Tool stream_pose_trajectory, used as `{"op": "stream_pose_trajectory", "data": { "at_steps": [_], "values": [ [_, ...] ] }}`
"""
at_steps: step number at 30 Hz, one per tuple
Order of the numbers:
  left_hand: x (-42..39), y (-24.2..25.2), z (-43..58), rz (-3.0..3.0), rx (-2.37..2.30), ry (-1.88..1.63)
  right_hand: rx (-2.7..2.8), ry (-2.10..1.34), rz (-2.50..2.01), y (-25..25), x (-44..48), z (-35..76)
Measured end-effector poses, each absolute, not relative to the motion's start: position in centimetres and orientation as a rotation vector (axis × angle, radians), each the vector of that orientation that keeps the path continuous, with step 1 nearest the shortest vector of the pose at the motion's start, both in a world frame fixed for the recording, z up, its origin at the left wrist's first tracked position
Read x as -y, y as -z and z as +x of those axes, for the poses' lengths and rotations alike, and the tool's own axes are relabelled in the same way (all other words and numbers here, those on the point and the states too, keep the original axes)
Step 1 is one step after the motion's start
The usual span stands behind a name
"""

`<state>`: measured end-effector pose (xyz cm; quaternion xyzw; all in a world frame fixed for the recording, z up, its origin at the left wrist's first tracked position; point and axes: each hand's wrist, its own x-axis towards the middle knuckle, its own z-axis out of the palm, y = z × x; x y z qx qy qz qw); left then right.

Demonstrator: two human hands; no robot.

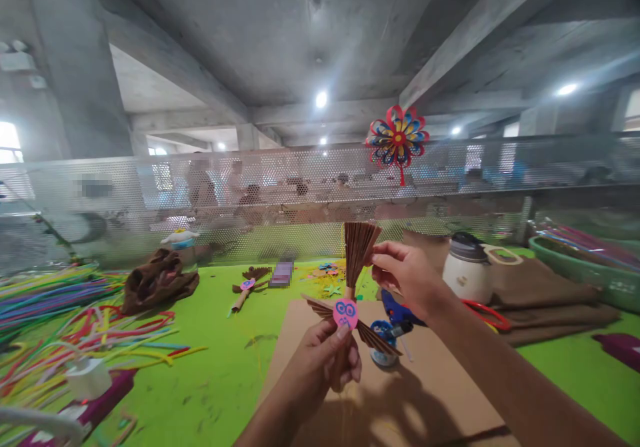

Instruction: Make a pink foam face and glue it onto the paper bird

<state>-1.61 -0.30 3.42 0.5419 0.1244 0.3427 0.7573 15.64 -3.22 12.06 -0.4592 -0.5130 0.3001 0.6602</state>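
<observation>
A brown paper bird (353, 274) with a pleated, fanned tail, two pleated wings and a pink face drawn in blue is held upright above a cardboard sheet (300, 347). My left hand (327, 354) is closed on it just under the face. The fingers of my right hand (400, 270) pinch the edge of the fanned tail at the top. Behind the bird stands a small blue-and-white container (384, 355), with a blue tool (400, 308), perhaps a glue gun, partly hidden by my right hand and arm.
Another brown paper bird (245, 288) lies on the green table (210, 327). Coloured strips (115, 340) spread at left beside crumpled brown paper (160, 280). At right are a white jug (465, 270), red-handled scissors (487, 314), brown sheets (545, 294) and a green basket (585, 267). A perforated screen (300, 214) stands behind.
</observation>
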Motion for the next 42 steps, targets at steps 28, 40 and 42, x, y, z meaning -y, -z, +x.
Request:
{"op": "stream_pose_trajectory", "data": {
  "at_steps": [28, 40, 42],
  "values": [
    [0.3, -3.0, -1.1, 1.221, -0.453, -0.839, 1.122, -0.098, -1.028, -11.4, 3.7, 15.9],
    [0.2, -3.4, -1.3, 1.203, -0.418, -0.826, 1.278, 0.169, -1.14, -9.9, 3.5, 15.2],
    [0.2, -3.3, -1.3, 1.197, -0.413, -0.825, 1.317, 0.221, -1.148, -9.8, 3.5, 15.1]
  ]
}}
